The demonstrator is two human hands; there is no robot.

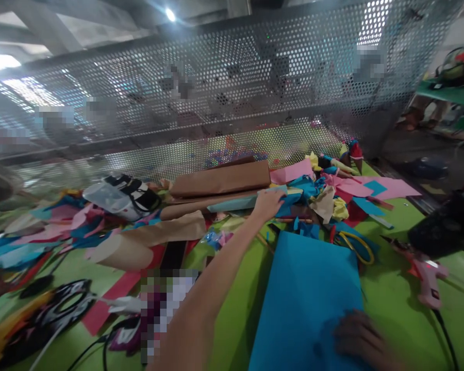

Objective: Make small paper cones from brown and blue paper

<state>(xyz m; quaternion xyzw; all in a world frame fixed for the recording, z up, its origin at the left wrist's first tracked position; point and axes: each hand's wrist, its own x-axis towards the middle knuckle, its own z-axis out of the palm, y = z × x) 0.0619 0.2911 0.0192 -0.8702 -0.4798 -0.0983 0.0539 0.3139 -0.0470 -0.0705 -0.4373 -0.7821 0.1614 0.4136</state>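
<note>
My left hand [268, 205] reaches far across the table, its fingers bent over the end of a light blue rolled paper [235, 204]. Part of the grip is hidden behind the fingers. A large blue paper sheet [311, 288] lies in front of me. On its lower right part rests my right hand [359, 335], slightly blurred, fingers lying on the paper with nothing seen in them. Beyond the sheet are crumpled blue paper [303, 184] and yellow-handled scissors [358, 247]. Brown paper rolls [220, 180] lie just left of my left hand.
A pink glue gun [429, 281] with a cord lies at right, near a dark object [444, 226]. Coloured paper scraps [77, 221] and a beige paper roll [121, 250] spread leftward. Cables [104, 340] run at lower left. A perforated metal screen [201, 93] stands behind the table.
</note>
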